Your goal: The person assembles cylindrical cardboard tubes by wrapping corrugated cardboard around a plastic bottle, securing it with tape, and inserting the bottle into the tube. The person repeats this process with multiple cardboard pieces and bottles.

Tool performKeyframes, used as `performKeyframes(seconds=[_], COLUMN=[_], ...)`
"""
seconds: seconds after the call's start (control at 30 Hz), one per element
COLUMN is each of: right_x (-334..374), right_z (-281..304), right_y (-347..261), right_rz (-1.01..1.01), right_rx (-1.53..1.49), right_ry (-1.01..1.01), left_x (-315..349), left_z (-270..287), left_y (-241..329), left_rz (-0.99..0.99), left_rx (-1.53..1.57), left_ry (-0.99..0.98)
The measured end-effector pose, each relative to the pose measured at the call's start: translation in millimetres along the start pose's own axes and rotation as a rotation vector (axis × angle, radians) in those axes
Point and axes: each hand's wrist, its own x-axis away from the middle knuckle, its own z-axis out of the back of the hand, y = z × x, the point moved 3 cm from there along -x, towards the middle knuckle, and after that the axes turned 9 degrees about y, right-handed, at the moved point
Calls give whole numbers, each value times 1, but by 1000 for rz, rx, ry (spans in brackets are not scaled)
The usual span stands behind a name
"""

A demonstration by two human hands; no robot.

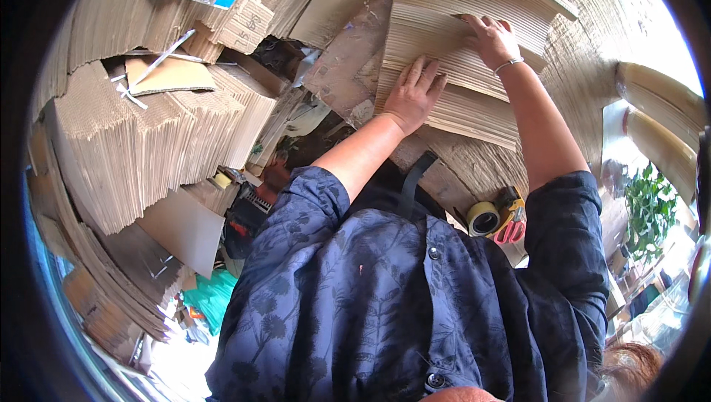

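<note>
In front of me, a thick stack of cardboard sheets (463,98) fans out with its corrugated edges showing. My left hand (413,96) rests on its left part, with the fingers stretched out and a little apart. Farther up and to the right, my right hand (495,43) lies on the same stack. Its fingers are spread and slightly bent over the sheet edges, close to a dark gap between sheets. A thin bracelet (509,66) circles the right wrist.
Tall bundles of cardboard (148,143) stand at the left, some tied with white strap (159,65). A tape roll (483,218) and red-handled scissors (511,228) lie near my right side. Wood-grained board (585,54) extends right; a green plant (650,206) stands beyond it.
</note>
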Motion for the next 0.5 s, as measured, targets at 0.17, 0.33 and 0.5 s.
performKeyframes(seconds=[0.17,0.33,0.5], right_x=[1,0,1], right_z=[-8,-15,-16], right_y=[13,15,15], right_rz=[-104,-149,-140], right_rx=[-75,-65,-112], right_ry=[31,77,99], left_x=[5,3,10], left_z=[-9,-9,-8], left_y=[-6,-7,-10], left_rz=[25,31,27], left_rx=[13,-39,-2], left_ry=[-118,-216,-238])
